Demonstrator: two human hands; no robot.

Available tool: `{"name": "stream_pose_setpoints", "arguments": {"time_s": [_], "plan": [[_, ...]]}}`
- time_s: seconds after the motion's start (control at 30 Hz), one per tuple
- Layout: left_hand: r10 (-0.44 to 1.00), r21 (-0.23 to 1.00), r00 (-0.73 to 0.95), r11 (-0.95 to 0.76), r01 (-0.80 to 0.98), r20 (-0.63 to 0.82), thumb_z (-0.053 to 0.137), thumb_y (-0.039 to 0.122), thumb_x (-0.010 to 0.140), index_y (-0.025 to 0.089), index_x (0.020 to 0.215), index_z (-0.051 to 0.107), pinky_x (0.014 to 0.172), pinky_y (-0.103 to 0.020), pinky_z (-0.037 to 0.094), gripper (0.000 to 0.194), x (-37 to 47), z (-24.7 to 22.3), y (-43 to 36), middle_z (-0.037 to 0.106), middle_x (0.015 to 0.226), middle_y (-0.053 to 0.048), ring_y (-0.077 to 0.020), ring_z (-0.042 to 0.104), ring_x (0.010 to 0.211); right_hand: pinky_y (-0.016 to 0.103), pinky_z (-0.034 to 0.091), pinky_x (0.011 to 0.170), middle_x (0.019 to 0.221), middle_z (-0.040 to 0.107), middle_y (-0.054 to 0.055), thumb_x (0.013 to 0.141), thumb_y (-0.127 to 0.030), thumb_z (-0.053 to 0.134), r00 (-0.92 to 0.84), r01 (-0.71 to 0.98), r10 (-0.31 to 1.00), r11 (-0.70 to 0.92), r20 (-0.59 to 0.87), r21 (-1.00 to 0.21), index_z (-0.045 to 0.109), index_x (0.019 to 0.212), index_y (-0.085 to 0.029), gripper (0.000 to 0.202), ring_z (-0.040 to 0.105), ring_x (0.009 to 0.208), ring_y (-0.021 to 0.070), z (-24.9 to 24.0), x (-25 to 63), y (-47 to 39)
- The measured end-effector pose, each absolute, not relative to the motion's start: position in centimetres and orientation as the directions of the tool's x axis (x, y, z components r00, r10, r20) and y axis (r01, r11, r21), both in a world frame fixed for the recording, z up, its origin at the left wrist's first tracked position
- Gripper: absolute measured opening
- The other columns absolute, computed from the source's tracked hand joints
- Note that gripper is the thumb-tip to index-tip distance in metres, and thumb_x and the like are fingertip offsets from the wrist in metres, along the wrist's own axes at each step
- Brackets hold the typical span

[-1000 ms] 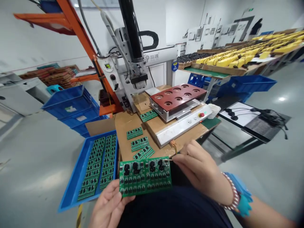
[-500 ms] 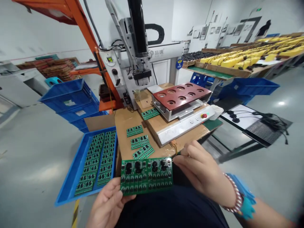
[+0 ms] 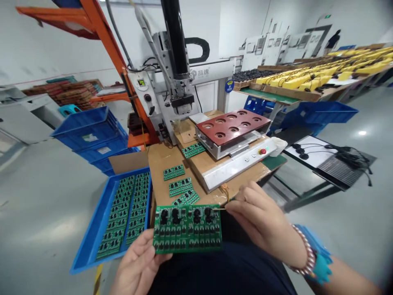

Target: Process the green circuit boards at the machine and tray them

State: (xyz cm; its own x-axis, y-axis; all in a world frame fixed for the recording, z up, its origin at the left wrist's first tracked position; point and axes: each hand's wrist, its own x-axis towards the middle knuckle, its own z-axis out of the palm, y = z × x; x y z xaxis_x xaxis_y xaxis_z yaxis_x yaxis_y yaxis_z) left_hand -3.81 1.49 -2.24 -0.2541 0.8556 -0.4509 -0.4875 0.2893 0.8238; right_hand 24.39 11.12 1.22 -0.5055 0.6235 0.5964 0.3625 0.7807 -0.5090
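A green circuit board (image 3: 188, 234) with round black parts along its upper half is gripped at its lower left corner by my left hand (image 3: 139, 258). At the board's upper right edge, my right hand (image 3: 258, 221) pinches a thin, light stick (image 3: 220, 209). The stick's far end reaches over the board, close to the rightmost black parts; whether it touches them I cannot tell. Beyond the held board, several similar circuit boards (image 3: 180, 187) lie on the brown worktop (image 3: 156, 157).
A blue tray (image 3: 80, 250) at left holds rows of boards, with stacked blue bins (image 3: 92, 133) behind it. On the bench stands a machine with a red fixture plate (image 3: 229, 128) and a red button (image 3: 262, 151). Black cables (image 3: 344, 157) lie on the right-hand table.
The stick now shows clearly between my right fingers and the board's upper right part. The board has shifted slightly left. My view has moved a little; both hands keep their grips.
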Motion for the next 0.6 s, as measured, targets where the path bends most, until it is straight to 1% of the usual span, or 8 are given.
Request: {"name": "stream_pose_setpoints", "arguments": {"time_s": [0.27, 0.4, 0.6], "plan": [[0.862, 0.842, -0.266, 0.28, -0.461, -0.432, 0.08, 0.019, 0.057, 0.018, 0.084, 0.073, 0.058, -0.029, 0.059, 0.028, -3.5, -1.9, 1.6, 0.073, 0.081, -0.006, -0.0216, 0.067, 0.068, 0.03, 0.032, 0.062, 0.072, 0.048, 0.006, 0.082, -0.002, 0.049, -0.494, 0.352, 0.616, 0.787, 0.614, -0.506, 0.058, 0.09, -0.01, 0.014, 0.036, 0.071, 0.0139, 1.5, 24.6, 11.2], [0.862, 0.843, -0.269, 0.277, -0.462, -0.43, 0.08, 0.02, 0.058, 0.017, 0.085, 0.073, 0.058, -0.026, 0.058, 0.027, -2.8, -1.4, 1.6, 0.073, 0.08, -0.006, -0.0193, 0.066, 0.066, 0.029, 0.033, 0.063, 0.072, 0.048, 0.005, 0.081, -0.002, 0.05, -0.492, 0.343, 0.617, 0.786, 0.615, -0.514, 0.058, 0.091, -0.01, 0.015, 0.037, 0.072, 0.0139, 1.5, 24.6, 11.1], [0.844, 0.835, -0.288, 0.287, -0.47, -0.453, 0.083, 0.019, 0.052, 0.018, 0.079, 0.074, 0.056, -0.028, 0.059, 0.028, -2.4, -1.1, 1.7, 0.073, 0.077, -0.005, -0.0207, 0.067, 0.065, 0.029, 0.033, 0.063, 0.072, 0.048, 0.005, 0.082, -0.002, 0.05, -0.488, 0.338, 0.625, 0.779, 0.609, -0.528, 0.058, 0.09, -0.011, 0.015, 0.037, 0.072, 0.0139, 1.4, 24.4, 11.1]]}}
